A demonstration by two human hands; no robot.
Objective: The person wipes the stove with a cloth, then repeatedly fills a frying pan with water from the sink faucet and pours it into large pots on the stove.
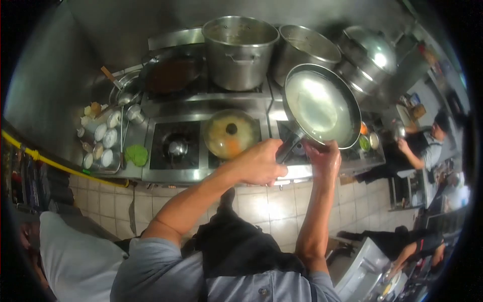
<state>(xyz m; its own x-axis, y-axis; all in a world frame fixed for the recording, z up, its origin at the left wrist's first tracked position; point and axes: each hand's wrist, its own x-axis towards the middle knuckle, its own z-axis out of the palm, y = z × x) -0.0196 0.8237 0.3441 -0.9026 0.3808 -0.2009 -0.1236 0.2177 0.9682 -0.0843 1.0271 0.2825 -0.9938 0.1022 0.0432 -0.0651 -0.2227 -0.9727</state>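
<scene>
The left hand (pixel 261 161) is gripping the black handle (pixel 290 146) of a round, dark-rimmed frying pan (pixel 345 127) above the long steel stove (pixel 173 175). The right hand (pixel 324 154) is touching the pan's near edge, its grip unclear. A round, clear lid (pixel 246 127) is resting left; tall silver stockpots (pixel 236 69) are standing far.

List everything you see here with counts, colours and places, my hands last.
Pan: 1, dark-rimmed, above the stove
Stove: 1, silver, centre
Open stockpots: 2, silver, stove's back
Domed vessel: 1, silver, back right
Glass lid: 1, clear, front of stove
Round thing, unclear: 1, brown, back left
Green item, perhaps cloth: 1, green, front left
Small containers: several, white-topped, left
Pipe: 1, yellow, far left
Floor tiles: many, pale, below stove
Other people: at least 2, grey and black clothes, right
Left hand: 1, bare, on the pan's handle
Right hand: 1, bare, at the pan's lower edge
</scene>
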